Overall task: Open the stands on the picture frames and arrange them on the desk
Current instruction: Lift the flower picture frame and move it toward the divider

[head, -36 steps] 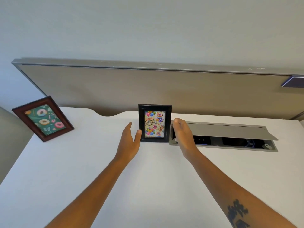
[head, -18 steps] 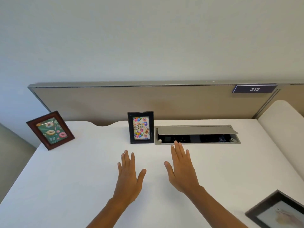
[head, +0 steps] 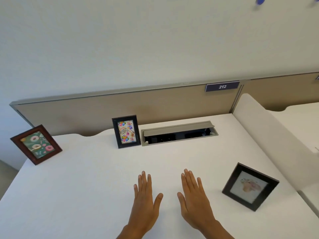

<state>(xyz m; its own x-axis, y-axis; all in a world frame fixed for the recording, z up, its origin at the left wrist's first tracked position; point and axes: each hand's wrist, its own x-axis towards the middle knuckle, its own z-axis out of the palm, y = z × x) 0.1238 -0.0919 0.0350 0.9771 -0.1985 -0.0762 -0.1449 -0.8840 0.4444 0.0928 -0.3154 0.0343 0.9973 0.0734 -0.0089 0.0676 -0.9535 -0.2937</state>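
Three picture frames stand upright on the white desk (head: 86, 187). A brown frame with a doughnut print (head: 36, 144) is at the far left corner. A black frame with a birthday card (head: 126, 131) stands at the back middle. A black frame with a pale flower picture (head: 250, 186) stands at the right, turned toward the middle. My left hand (head: 145, 197) and my right hand (head: 194, 197) hover flat, palms down, side by side over the front middle of the desk, both empty with fingers straight. Their stands are hidden behind the frames.
A grey cable box with its lid raised (head: 179, 133) is sunk into the desk right of the birthday frame. A tan partition (head: 155, 104) with a "212" plate (head: 222, 86) runs along the back. A white divider (head: 269, 135) bounds the right side.
Both hands let go of the birthday frame and drew back toward me, ending flat over the desk's front. The view widened, and the flower frame at the right came into sight.
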